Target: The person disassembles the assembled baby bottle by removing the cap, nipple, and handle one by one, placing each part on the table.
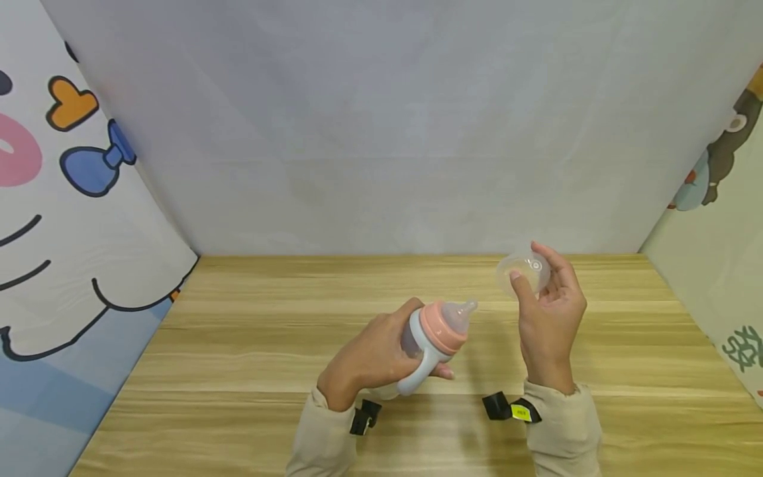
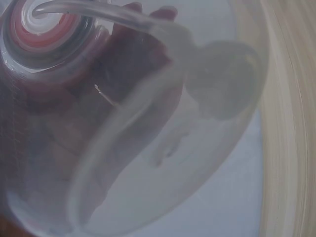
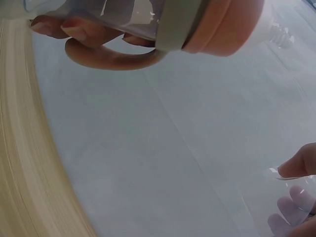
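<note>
My left hand [image 1: 377, 348] grips a clear baby bottle [image 2: 54, 113], tilted with its teat [image 1: 460, 316] toward the right. The bottle has a salmon-pink collar [image 1: 440, 328] and a pale grey handle [image 1: 418, 372] hanging below it. Through its clear body, the left wrist view shows a bent straw [image 2: 106, 11] with a rounded weight [image 2: 224, 79] at the end. Raised to the right of the teat, my right hand [image 1: 551, 318] pinches a clear domed cap [image 1: 532, 267] between thumb and fingers. The cap is apart from the bottle.
Beneath both hands lies a wood-grain table [image 1: 238, 331]. A pale grey cloth wall [image 1: 381, 132] rises along its back edge. Cartoon-printed panels stand at the left [image 1: 89, 232] and right [image 1: 715, 265]. Black wrist straps [image 1: 496, 405] sit at the sleeves.
</note>
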A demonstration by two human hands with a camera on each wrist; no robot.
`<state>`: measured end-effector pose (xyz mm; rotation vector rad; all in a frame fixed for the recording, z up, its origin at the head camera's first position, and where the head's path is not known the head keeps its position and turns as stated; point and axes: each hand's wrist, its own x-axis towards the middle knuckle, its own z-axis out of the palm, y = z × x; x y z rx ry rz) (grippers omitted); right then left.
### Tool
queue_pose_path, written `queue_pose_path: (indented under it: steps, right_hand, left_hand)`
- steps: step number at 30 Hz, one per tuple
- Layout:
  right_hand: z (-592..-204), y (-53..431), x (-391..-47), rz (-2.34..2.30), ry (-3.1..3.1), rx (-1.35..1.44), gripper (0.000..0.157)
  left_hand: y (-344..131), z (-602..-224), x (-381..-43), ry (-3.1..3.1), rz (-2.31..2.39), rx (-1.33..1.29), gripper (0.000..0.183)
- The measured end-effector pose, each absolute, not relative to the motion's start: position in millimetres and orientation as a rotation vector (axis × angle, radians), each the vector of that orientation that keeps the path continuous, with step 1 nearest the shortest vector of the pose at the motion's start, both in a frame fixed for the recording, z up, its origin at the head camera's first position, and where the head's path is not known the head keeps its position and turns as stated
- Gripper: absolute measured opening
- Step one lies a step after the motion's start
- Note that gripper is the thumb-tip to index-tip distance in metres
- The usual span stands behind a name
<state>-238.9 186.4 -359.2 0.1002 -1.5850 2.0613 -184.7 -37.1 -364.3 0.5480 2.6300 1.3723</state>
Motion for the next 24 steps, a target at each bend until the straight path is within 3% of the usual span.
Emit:
queue_pose_path:
  steps: [24]
  right_hand:
    - [-374.4, 190.9, -248.0, 2.058, -1.635, 0.020, 0.045]
  left_hand:
    - [-37.6, -366.3, -185.2, 2.635, 1.352, 0.543, 0.053]
